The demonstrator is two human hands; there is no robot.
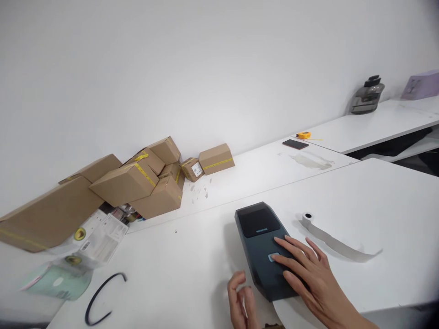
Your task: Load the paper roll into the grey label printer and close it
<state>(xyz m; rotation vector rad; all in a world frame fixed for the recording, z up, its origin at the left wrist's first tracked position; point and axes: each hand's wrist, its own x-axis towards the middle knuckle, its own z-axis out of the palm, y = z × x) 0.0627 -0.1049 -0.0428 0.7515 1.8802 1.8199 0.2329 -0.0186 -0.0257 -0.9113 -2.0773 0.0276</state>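
Observation:
A dark blue-grey box-shaped device [255, 251] with a black glossy panel at its far end and one light-blue button lies on the white table in front of me. My right hand [313, 278] rests on its right side, fingers spread, with one fingertip at the button. Just off the device's lower left edge, my left hand [242, 301] is loosely curled, fingers apart, and nothing shows in it. To the right lies a small white paper roll [307, 219], its strip unrolled across the table toward the right.
Cardboard boxes [125, 183] are piled at the left against the wall. Nearby lie clear plastic packages [104, 237], a green pouch [58, 279] and a black curved band [92, 304]. Farther right are a phone [295, 144], a yellow tape measure [303, 135] and a grey bottle [367, 97].

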